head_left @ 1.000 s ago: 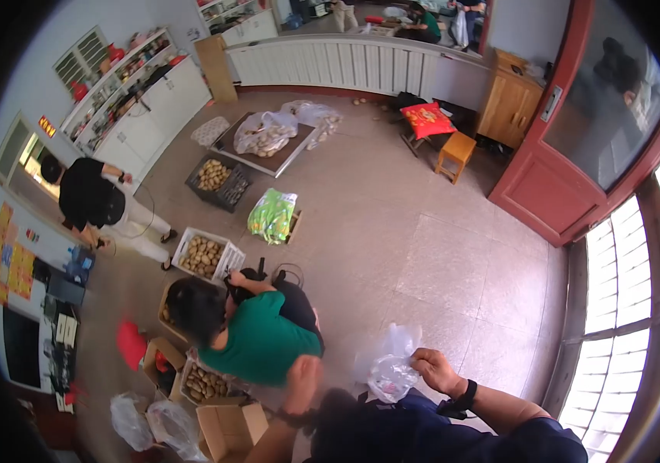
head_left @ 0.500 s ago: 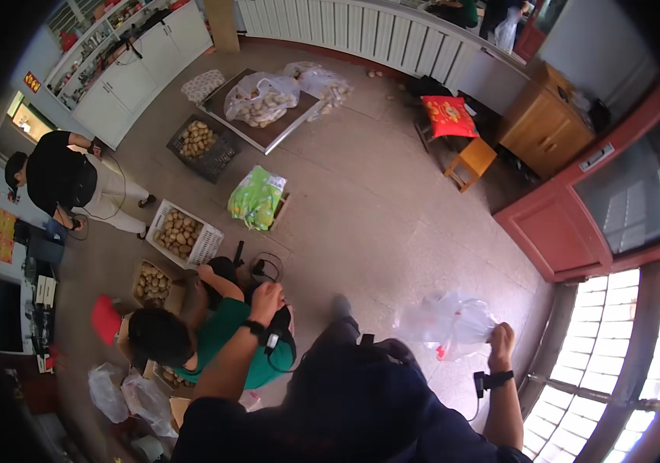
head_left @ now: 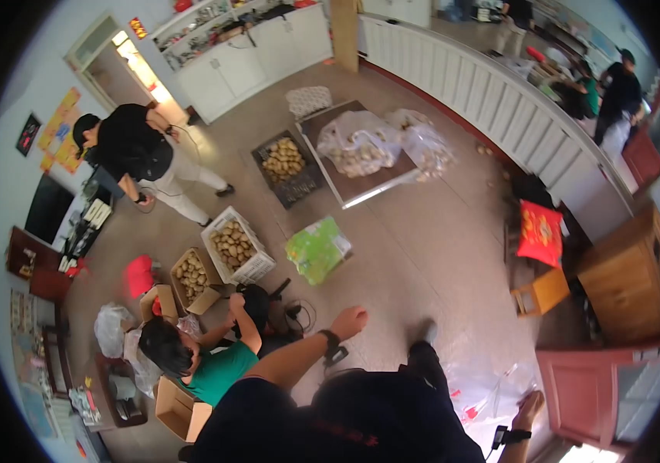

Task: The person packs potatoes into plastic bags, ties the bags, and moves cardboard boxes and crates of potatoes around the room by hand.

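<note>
Clear plastic spreads wide here: it's the bag (head_left: 492, 390), just beside the wearer's leg, and the right hand (head_left: 529, 409) is at its edge, fingers seemingly curled on it, though blur hides the exact pinch. Out in front comes the left hand (head_left: 351, 322), loosely clenched, nothing visible in it! Now the danger: that thin film billows near the shoe (head_left: 428, 332), and a stride into it could tear it or trip the wearer. Red door (head_left: 596, 397) close by the right hand, too; a wide swing might snag the plastic on its edge. And watch the cable (head_left: 293, 312) looped beside the co-worker in green (head_left: 226, 376): a careless step there could catch a foot.
</note>
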Demonstrator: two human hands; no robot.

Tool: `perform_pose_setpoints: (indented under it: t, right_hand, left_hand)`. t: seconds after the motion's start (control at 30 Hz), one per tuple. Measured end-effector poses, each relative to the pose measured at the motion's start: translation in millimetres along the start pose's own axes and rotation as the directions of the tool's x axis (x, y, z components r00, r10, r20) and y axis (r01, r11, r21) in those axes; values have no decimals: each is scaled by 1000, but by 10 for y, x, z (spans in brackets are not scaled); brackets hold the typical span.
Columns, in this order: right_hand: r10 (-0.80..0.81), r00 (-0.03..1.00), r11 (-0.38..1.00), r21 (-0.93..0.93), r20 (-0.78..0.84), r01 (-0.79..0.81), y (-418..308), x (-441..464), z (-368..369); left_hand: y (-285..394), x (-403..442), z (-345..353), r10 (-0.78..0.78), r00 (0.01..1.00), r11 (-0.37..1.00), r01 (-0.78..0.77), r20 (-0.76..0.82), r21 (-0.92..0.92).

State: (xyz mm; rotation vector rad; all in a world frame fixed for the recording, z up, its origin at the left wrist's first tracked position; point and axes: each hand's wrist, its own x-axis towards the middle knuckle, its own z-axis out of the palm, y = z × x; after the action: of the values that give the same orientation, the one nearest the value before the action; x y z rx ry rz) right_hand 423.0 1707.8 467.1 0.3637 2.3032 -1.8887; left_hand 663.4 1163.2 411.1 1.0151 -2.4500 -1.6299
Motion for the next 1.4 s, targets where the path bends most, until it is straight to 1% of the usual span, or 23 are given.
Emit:
perform_pose_setpoints:
  t: [0.1, 0.13, 0.2, 0.23, 0.33, 0.37, 0.4, 0.43, 0.47, 0.5, 0.53, 0.6, 0.67, 0.73, 0.77, 0.8, 1.0, 1.13, 1.27, 1.3, 1.33, 1.37, 1.4]
  right_hand:
    - [148, 988, 987, -52, -49, -150, 92, 703, 451]
    - [214, 977, 939, -280, 14, -201, 56, 935, 605]
    - [334, 941, 904, -298, 48, -306, 92, 1328, 938]
    - [340, 934, 922, -232, 106, -309, -2, 1452, 1075]
    - [329, 913, 940, -174, 242, -293, -410, 1896, 1697]
    - [378, 900, 925, -130, 216, -357, -530, 2067, 1919]
    - [429, 886, 903, -86, 178, -420, -662, 2232, 2098]
    - [414, 878, 907, -191, 242, -375, -841, 2429, 2278]
    - [432, 876, 902, -119, 215, -415, -1060, 2598, 2571]
    - [399, 896, 916, -42, 196, -399, -1066, 2911, 2772]
    - [197, 916, 975, 24, 349, -219, -1286, 3083, 3002]
    - [118, 896, 988, 41, 429, -150, -1897, 3480, 3535]
    - [73, 905, 960, 215, 420, -177, -2180, 4153, 4091]
    - [-179, 869, 961, 272, 462, 53, -2782, 4431, 4668]
    - [-207, 867, 957, 278, 452, 84, -3075, 4616, 5007]
    - [-231, 865, 954, 277, 445, 112, -3327, 4752, 5281]
    - [-311, 774, 934, 329, 552, 141, -4580, 5590, 7103]
    - [-337, 655, 935, 325, 676, 145, -5165, 5890, 8409]
    - [-287, 643, 947, 312, 710, 78, -5394, 6200, 9602]
    - [-264, 678, 953, 293, 686, 74, -5380, 6331, 9865]
    - [-227, 718, 965, 254, 658, 72, -5307, 6480, 10021]
    - [-333, 563, 915, 114, 757, 388, -5098, 6906, 10205]
    - [-309, 573, 925, 100, 759, 366, -5045, 7069, 10436]
  left_hand:
    - [-398, 77, -20, -352, 923, 915, 304, -155, -265]
    - [-274, 124, -124, -471, 860, 864, 404, -198, -302]
    - [-119, 244, -368, -461, 861, 863, 377, -217, -335]
    - [-250, 318, -418, -340, 892, 939, 309, -298, -149]
    - [-1081, 777, -633, -226, 901, 971, 239, -369, -12]
    - [-1163, 854, -726, -57, 926, 998, 66, -374, 12]
    - [-1187, 975, -715, -55, 927, 996, 75, -370, 41]
    - [-1199, 1097, -696, -74, 927, 992, 108, -368, 72]
    - [-1221, 1217, -642, -99, 928, 978, 157, -358, 137]
    - [-1306, 1361, -552, -107, 936, 964, 180, -334, 194]
    - [-1055, 1435, -506, -95, 932, 814, 274, -349, 512]
    - [-752, 1779, -505, -60, 967, 846, 181, -248, 501]
    - [-240, 2152, -481, -477, 843, 868, 497, -247, 21]
    - [-406, 2434, -234, -449, 860, 883, 468, -241, 25]
    - [-467, 2693, -285, -410, 873, 900, 435, -264, 41]
    - [137, 2846, -485, -506, 848, 862, 506, -157, -46]
    - [660, 3691, -610, -508, 843, 854, 468, -177, -226]
    - [660, 3849, -607, -596, 731, 790, 462, -332, -402]
    - [616, 3865, -362, -845, 442, 510, 490, -303, -707]
    - [864, 3947, -348, -917, 296, 382, 453, -269, -805]
    - [981, 3918, -225, -929, 273, 353, 462, -248, -813]
    - [1069, 3861, -28, -953, 215, 284, 378, -214, -881]
    - [1133, 3985, 31, -967, 166, 232, 267, -192, -935]
